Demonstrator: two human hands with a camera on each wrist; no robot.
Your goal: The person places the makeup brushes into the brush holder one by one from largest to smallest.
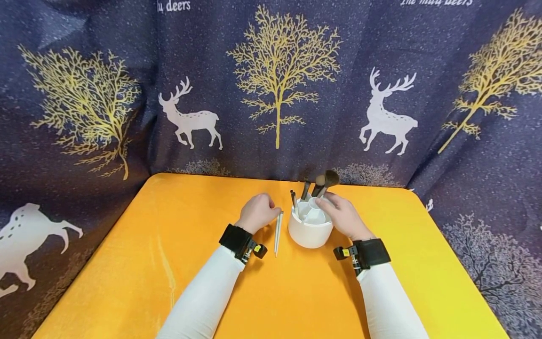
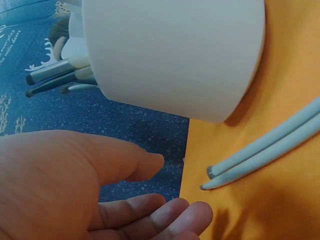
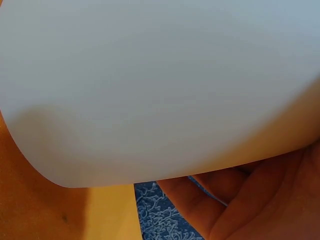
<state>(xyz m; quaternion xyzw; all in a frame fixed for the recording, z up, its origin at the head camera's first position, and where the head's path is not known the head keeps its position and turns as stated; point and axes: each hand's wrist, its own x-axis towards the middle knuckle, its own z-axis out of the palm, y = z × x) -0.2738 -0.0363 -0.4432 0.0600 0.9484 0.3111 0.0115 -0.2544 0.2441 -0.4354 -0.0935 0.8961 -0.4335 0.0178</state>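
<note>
A round white makeup brush holder (image 1: pixel 310 236) with inner compartments stands on the table. My right hand (image 1: pixel 345 217) grips it at its right side, thumb over the rim; in the right wrist view its fingers (image 3: pixel 192 202) pass behind the white wall. Several makeup brushes (image 1: pixel 318 184) stand in the holder, heads up. Left of it lie two thin, pale-handled brushes (image 1: pixel 277 235), side by side. My left hand (image 1: pixel 259 213) is by their far end. In the left wrist view this hand (image 2: pixel 85 175) has thumb and fingers apart, nothing between them, close to the dark brush tips.
An orange-yellow cloth (image 1: pixel 203 226) covers the table. Behind it and at both sides hangs a dark blue curtain (image 1: pixel 237 162) with white deer and golden trees. The holder is not far from the table's back edge.
</note>
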